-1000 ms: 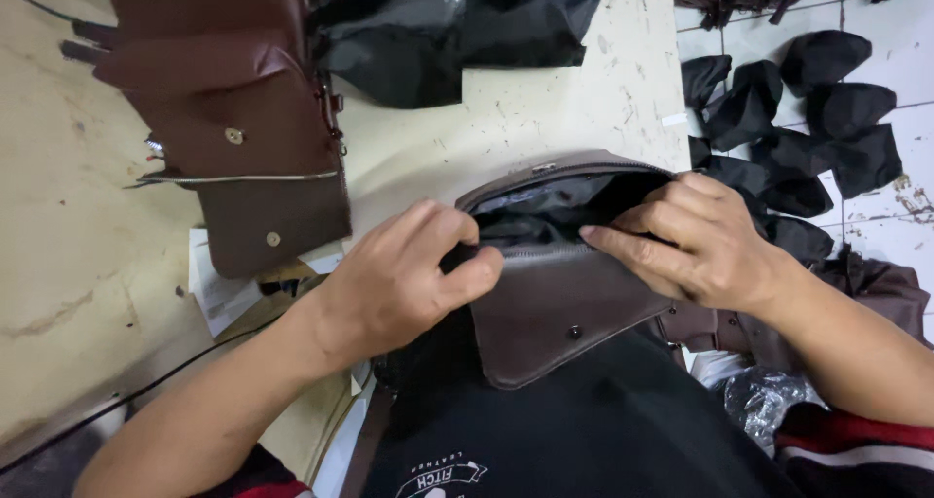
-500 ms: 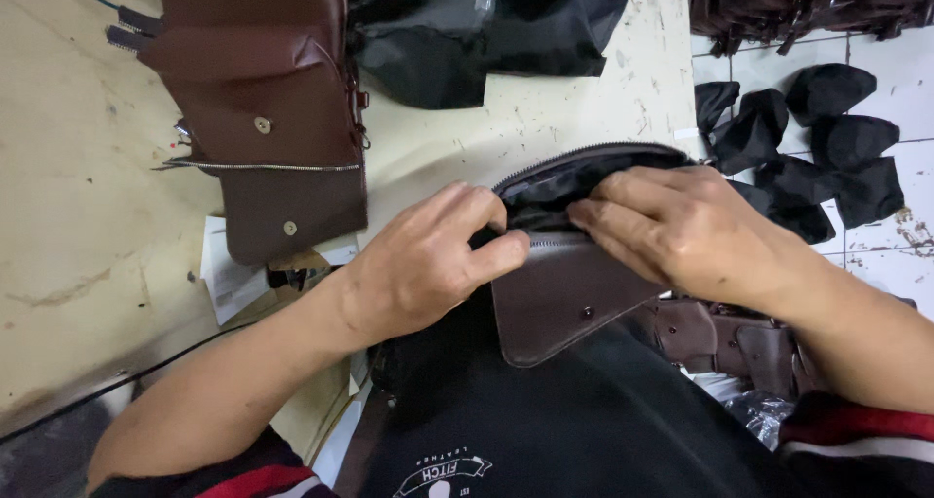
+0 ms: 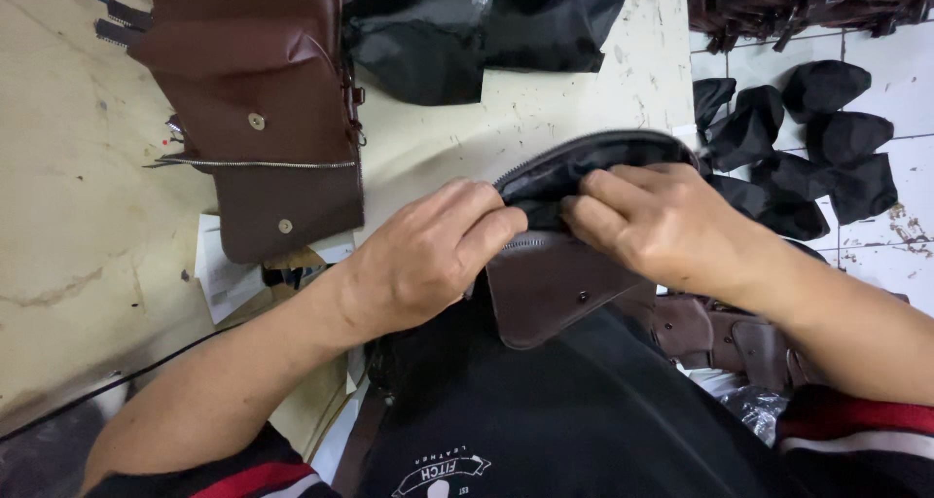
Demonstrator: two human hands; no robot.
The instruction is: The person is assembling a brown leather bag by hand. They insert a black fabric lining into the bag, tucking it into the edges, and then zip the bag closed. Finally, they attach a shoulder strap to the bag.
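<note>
A small dark brown leather bag (image 3: pixel 556 286) with a snap stud rests against my black shirt, its zipped top held apart. My left hand (image 3: pixel 426 255) pinches the near left edge of the opening. My right hand (image 3: pixel 654 224) grips the right side, fingers tucked over the black lining (image 3: pixel 555 175) that shows inside. Both hands meet at the bag's mouth, almost touching.
A stack of brown leather bag panels (image 3: pixel 268 109) with snaps and a zip lies on the beige worktable (image 3: pixel 78 226) at upper left. Black fabric (image 3: pixel 467 26) is piled at the top. Black lining pieces (image 3: pixel 827 138) lie on the tiled floor at right; more brown parts (image 3: pixel 739 337) sit by my right arm.
The bag's mouth has been pulled wider and more black lining shows. Both hands shifted slightly along the opening; the view moved a little closer.
</note>
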